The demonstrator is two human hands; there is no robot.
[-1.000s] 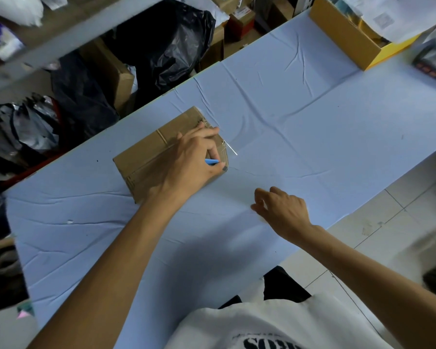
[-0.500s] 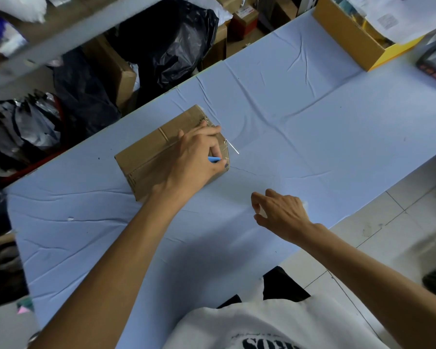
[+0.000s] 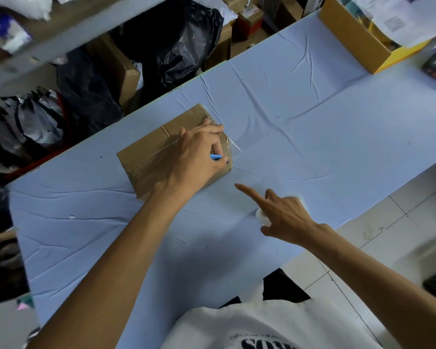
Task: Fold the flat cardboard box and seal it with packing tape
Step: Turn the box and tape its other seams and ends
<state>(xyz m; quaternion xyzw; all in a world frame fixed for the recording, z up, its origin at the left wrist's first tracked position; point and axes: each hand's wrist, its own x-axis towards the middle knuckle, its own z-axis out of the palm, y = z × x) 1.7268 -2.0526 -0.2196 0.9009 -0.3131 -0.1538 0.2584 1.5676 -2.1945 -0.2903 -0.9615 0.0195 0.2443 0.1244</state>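
Cardboard box (image 3: 146, 157) lies centre-left on counter (image 3: 312, 122); left hand (image 3: 199, 157) fingers pinch a blue tool (image 3: 215, 156) atop it, right hand (image 3: 285, 217), index extended, curls over tape roll (image 3: 261, 214); advised: press firmly, sever flush at its edge.

White T-shirt (image 3: 275, 323) at 6 o'clock, with black block lettering (image 3: 262, 345) on the chest, cut off by the frame edge. Dark garment (image 3: 285, 290) shows at the shirt's 12 o'clock hem. Both forearms (image 3: 126, 248) bare; left hand (image 3: 199, 157) and right hand (image 3: 285, 215) ungloved.

Single head-worn view, close, steeply down onto the table (image 3: 312, 127)
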